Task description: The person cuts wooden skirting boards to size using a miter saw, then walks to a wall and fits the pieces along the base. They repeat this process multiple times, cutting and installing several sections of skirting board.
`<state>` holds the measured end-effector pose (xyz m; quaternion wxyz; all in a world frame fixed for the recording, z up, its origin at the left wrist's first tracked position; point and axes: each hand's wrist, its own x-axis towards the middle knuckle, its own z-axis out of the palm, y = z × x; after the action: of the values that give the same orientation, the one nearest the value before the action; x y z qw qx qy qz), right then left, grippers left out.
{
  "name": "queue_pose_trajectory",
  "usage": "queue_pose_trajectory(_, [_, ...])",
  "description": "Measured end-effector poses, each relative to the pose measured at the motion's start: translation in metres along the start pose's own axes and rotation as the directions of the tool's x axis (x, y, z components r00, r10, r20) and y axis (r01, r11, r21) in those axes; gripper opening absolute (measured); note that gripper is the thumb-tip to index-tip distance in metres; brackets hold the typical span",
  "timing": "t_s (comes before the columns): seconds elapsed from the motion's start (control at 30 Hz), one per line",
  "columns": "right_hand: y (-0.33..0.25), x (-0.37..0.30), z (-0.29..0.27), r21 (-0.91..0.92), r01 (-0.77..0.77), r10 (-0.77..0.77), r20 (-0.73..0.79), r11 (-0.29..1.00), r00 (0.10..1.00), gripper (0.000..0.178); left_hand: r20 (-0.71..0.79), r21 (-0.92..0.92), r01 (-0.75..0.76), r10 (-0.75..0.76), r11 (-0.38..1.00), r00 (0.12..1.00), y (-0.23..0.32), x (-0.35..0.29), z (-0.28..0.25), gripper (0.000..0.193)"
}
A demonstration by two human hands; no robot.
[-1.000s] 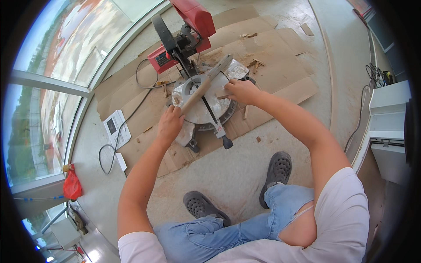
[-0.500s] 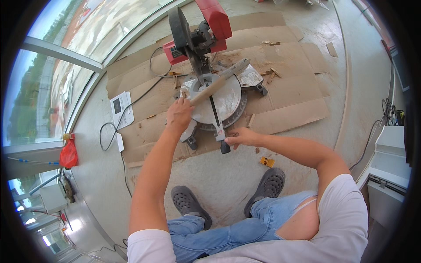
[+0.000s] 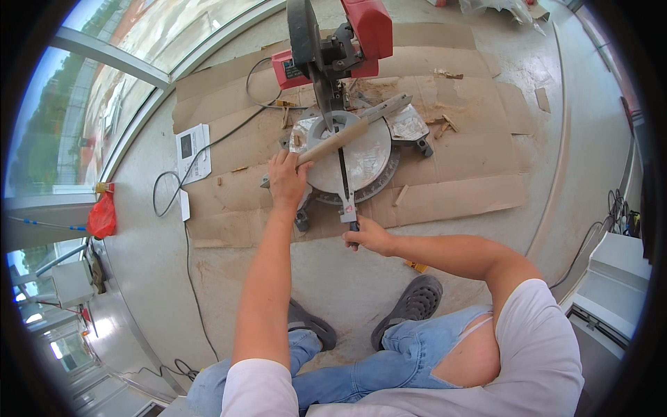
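A red and black miter saw (image 3: 372, 31) stands in front of me with its head raised and its blade above the round metal table (image 3: 372, 160). A light wooden strip (image 3: 332, 142) lies slantwise across that table, along the fence. My left hand (image 3: 287, 182) grips the strip's near left end; some fingertips are hidden behind it. At the table's front, my right hand (image 3: 371, 238) is closed round the dark knob (image 3: 354, 226) of the swivel arm, covering most of it.
Flattened cardboard (image 3: 462, 177) lies under the saw, strewn with sawdust and wood scraps (image 3: 448, 125). A black cord (image 3: 233, 135) loops left past a printed sheet (image 3: 193, 154). A red bag (image 3: 102, 217) sits by the window; a yellow piece (image 3: 417, 266) lies near my right shoe.
My right hand has gone from beside the knob to wrapping round it. My left hand stays at the strip's end. The whole view has shifted slightly.
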<state>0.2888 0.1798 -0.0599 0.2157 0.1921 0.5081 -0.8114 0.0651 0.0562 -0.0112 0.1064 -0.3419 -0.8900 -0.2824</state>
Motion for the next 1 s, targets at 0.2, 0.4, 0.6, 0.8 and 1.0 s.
queue_pose_trajectory(0.2, [-0.02, -0.002, -0.039, -0.159, 0.008, 0.004, 0.074, 0.987, 0.997, 0.029, 0.022, 0.001, -0.033, 0.033, 0.999, 0.999, 0.003, 0.012, 0.004, 0.025])
queue_pose_trajectory(0.4, [-0.075, -0.018, -0.121, -0.388, -0.053, 0.094, 0.087, 0.92, 0.992, 0.021, -0.084, 0.055, -0.043, 0.047, 0.998, 0.995, 0.012, 0.014, 0.023, 0.026])
queue_pose_trajectory(0.6, [-0.111, -0.003, -0.18, -0.512, -0.131, 0.182, 0.052, 0.849, 0.982, 0.02, -0.093, 0.081, -0.041, 0.049, 0.996, 0.995, 0.005, 0.019, 0.025, 0.026])
queue_pose_trajectory(0.8, [-0.152, 0.012, -0.227, -0.734, -0.198, 0.241, -0.048, 0.649, 0.969, 0.028, -0.103, 0.088, -0.071, 0.08, 0.994, 0.991, 0.001, 0.025, 0.034, 0.027])
queue_pose_trajectory(1.0, [-0.18, -0.002, -0.209, -0.928, -0.145, -0.072, -0.18, 0.343, 0.981, 0.053, -0.079, 0.098, -0.02, 0.028, 0.995, 0.996, 0.001, 0.037, 0.025, 0.027])
